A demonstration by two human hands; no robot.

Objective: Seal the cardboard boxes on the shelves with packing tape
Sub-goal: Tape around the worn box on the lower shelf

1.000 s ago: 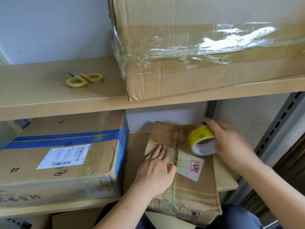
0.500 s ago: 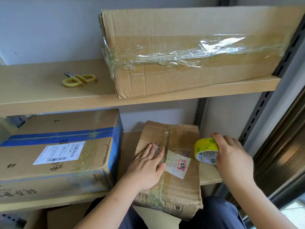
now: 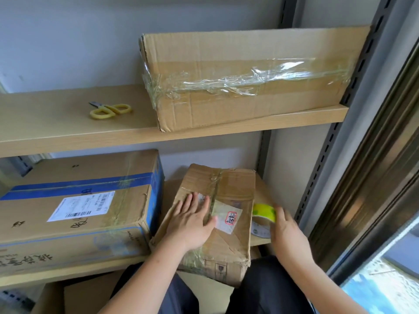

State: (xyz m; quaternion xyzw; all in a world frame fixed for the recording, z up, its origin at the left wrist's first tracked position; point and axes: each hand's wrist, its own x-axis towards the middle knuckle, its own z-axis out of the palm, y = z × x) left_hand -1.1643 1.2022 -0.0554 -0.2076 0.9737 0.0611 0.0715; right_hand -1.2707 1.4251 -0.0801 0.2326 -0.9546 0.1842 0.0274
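Observation:
A small worn cardboard box [image 3: 229, 184] lies on the lower shelf, its front end sticking out over the shelf edge. Clear tape runs along its top seam, and a white label with red characters is stuck on top. My left hand [image 3: 192, 220] presses flat on the box lid, fingers straight. My right hand [image 3: 286, 232] grips a yellow-green roll of packing tape [image 3: 264, 215] at the box's right side, just off the lid. A long box [image 3: 244, 75] wrapped in clear tape stands on the upper shelf.
Yellow-handled scissors [image 3: 111, 110] lie on the upper shelf [image 3: 68, 137], left of the long box. A large box with blue tape and a shipping label [image 3: 74, 207] fills the lower shelf's left. Metal shelf uprights [image 3: 353, 71] and a window frame stand at the right. More cardboard sits below.
My right hand carried the tape roll from on top of the small box, off to the right and down beside it. My left hand stayed pressed on the lid. The view shifted right.

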